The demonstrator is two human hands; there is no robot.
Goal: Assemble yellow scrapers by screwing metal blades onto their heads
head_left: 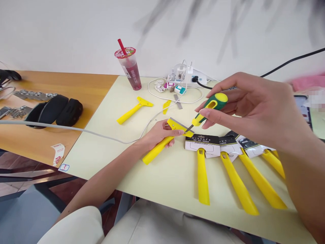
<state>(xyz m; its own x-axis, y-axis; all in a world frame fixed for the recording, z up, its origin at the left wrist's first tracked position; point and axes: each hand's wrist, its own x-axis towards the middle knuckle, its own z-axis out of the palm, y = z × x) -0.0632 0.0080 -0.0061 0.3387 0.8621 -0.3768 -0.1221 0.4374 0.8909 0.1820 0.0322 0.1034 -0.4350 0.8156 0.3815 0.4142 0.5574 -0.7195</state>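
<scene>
My left hand [162,134] is closed around a yellow scraper [157,150], its thumb lying along the head near the metal blade. In my right hand [243,101] is a green and yellow screwdriver [209,106], pinched by the handle with the shaft pointing down left. The screwdriver's tip meets the scraper head close to a screw. Beyond them lie another yellow scraper [133,110], a small yellow plate [166,106] and a loose grey blade [178,101]. Several packaged scrapers [203,176] with black and white cards are fanned out on the right.
A cup of red drink [132,73] with a straw stands near the wall. Beside it are a power strip [188,75] and a white cable [149,127] crossing the table. A black case [58,110] sits on the wooden table at left; a phone [303,105] lies at right.
</scene>
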